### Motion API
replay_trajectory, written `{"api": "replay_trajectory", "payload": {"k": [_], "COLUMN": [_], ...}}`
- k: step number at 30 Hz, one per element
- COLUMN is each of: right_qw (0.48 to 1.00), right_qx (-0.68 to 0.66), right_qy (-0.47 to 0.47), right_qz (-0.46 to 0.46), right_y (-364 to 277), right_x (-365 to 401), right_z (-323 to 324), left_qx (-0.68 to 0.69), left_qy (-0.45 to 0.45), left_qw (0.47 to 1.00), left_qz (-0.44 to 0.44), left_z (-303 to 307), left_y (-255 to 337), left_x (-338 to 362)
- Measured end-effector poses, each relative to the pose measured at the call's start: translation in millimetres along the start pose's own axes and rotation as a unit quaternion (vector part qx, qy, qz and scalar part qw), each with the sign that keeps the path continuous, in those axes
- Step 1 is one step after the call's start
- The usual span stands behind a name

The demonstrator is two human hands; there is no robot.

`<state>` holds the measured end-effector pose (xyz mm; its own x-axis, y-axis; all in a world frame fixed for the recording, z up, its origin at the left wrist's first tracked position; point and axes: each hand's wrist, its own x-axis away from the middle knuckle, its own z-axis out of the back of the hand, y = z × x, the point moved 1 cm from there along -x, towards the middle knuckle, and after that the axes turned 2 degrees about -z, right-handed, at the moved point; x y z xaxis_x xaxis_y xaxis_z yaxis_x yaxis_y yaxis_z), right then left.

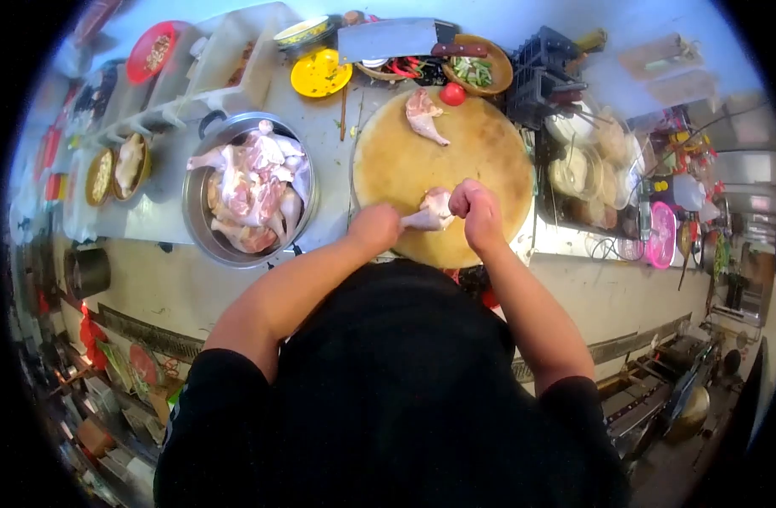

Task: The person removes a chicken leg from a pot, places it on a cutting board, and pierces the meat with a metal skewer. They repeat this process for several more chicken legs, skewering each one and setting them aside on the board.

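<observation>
On the round wooden chopping board [481, 152] lies a raw chicken leg [430, 213], close to my body. My left hand [377, 229] is closed around its thin bone end. Curled into a fist, my right hand [478, 212] is at the thick end of the same leg; whatever its fingers hold, if anything, is hidden. A second raw chicken leg [423, 117] rests near the board's far edge, with a tomato [453, 94] to its right. Left of the board, a metal pot [193, 190] is heaped with raw chicken legs [257, 182].
A cleaver [388, 41] lies across bowls behind the board, beside a yellow plate [321, 73] and a bowl of chopped greens [473, 71]. Dark knife holders [540, 72] stand at the back right. Clear plastic bins [236, 63] line the back left.
</observation>
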<state>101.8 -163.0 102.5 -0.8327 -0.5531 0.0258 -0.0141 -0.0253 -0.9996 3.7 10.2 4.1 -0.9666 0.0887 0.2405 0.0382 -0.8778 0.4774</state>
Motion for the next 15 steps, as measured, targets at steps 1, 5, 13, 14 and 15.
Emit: {"api": "replay_trajectory", "payload": {"k": [1, 5, 13, 14, 15], "right_qw": [1.000, 0.999, 0.954, 0.954, 0.925], "right_qx": [0.000, -0.001, -0.189, -0.189, -0.274], "right_qy": [0.001, 0.023, 0.203, 0.201, 0.227], "right_qz": [-0.003, 0.031, -0.113, -0.114, -0.135], "right_y": [1.4, 15.8, 23.0, 20.1, 18.2], "right_x": [4.2, 10.8, -9.6, -11.9, -13.4], "right_z": [0.3, 0.6, 23.5, 33.5, 46.7], "left_qx": [0.001, 0.006, -0.121, -0.131, -0.142], "left_qy": [-0.002, 0.014, -0.016, -0.009, -0.002], "left_qw": [1.000, 1.000, 0.977, 0.975, 0.973], "left_qz": [0.000, -0.008, -0.173, -0.179, -0.185], "left_z": [0.6, 3.5, -7.0, -8.0, -7.7], "left_y": [2.2, 8.2, 12.7, 13.2, 13.7], "left_x": [1.7, -2.6, -1.6, -2.0, -2.8]}}
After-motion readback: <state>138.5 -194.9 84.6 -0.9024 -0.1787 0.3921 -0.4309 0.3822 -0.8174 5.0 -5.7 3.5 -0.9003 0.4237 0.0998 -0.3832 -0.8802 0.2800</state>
